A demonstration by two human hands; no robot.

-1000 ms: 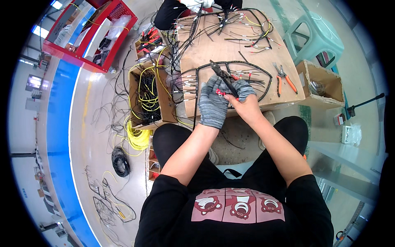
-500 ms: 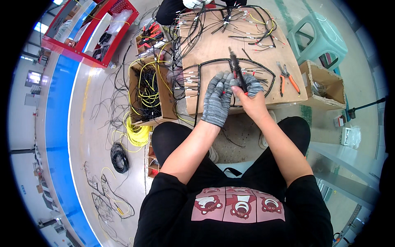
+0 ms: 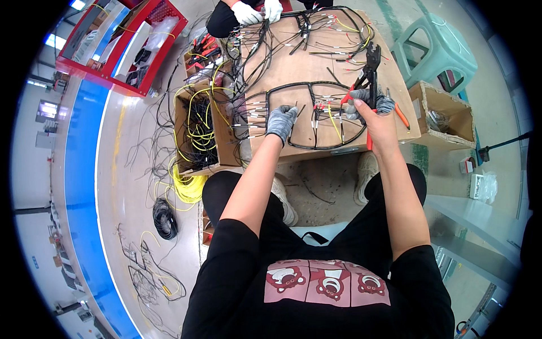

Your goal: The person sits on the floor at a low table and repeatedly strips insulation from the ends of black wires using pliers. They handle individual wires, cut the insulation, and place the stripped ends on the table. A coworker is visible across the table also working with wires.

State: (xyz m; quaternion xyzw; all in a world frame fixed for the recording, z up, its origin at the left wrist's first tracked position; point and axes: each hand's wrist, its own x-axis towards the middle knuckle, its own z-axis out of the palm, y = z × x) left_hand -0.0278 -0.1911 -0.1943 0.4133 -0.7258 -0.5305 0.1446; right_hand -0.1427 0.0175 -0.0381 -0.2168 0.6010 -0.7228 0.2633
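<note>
My right hand, in a grey glove that leaves the thumb bare, grips a crimping tool with a black head and red handles. Its jaws point away from me over the board. My left hand, also in a grey glove, is closed at the near part of a black wire harness. A short black wire slants out at its fingertips. The harness lies on a wooden board, with loose wire ends, white tags and red tips. Orange-handled pliers lie partly hidden behind my right hand.
Across the board a person's white-gloved hands work at a second harness. Left stands a cardboard box of wires, with a yellow coil beside it. Right are another box and a green stool.
My hands have moved apart, the left to the left and the right to the right with the crimping tool. The other person's gloved hands have come into view.
</note>
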